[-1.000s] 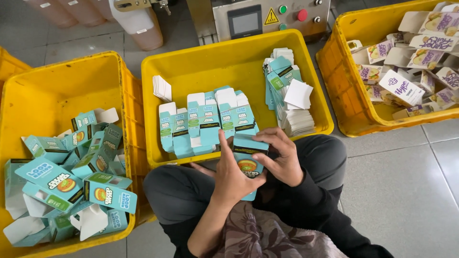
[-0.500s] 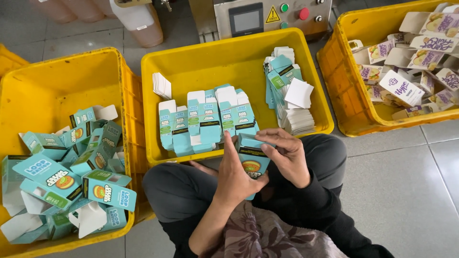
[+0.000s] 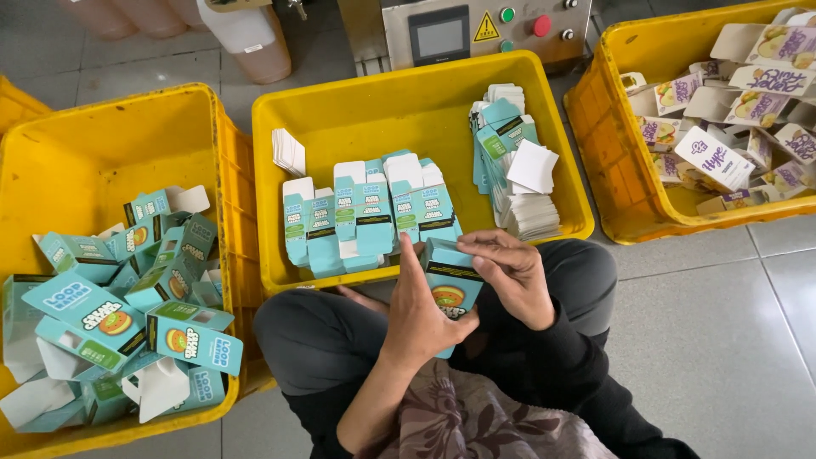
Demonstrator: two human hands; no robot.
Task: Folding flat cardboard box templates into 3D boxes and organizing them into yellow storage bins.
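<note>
A small teal carton (image 3: 448, 291) with a round orange picture on its front stands upright over my lap. My left hand (image 3: 421, 313) grips its left side and lower part. My right hand (image 3: 512, 272) holds its upper right, fingers resting on the top end. Just beyond it, the middle yellow crate (image 3: 340, 110) holds rows of flat teal carton blanks (image 3: 365, 212) and a stack of white card inserts (image 3: 529, 211). More flat teal blanks (image 3: 501, 140) lean at the crate's right side.
The left yellow crate (image 3: 68, 153) is piled with folded teal cartons (image 3: 127, 297). The right yellow crate (image 3: 612, 127) holds white and purple cartons (image 3: 722, 127). A grey machine panel (image 3: 476, 30) with a screen and buttons stands behind. Grey floor tiles lie at right.
The teal carton has been turned slightly in my hands, and my right fingers have shifted along its top edge. Crates and their contents are unchanged.
</note>
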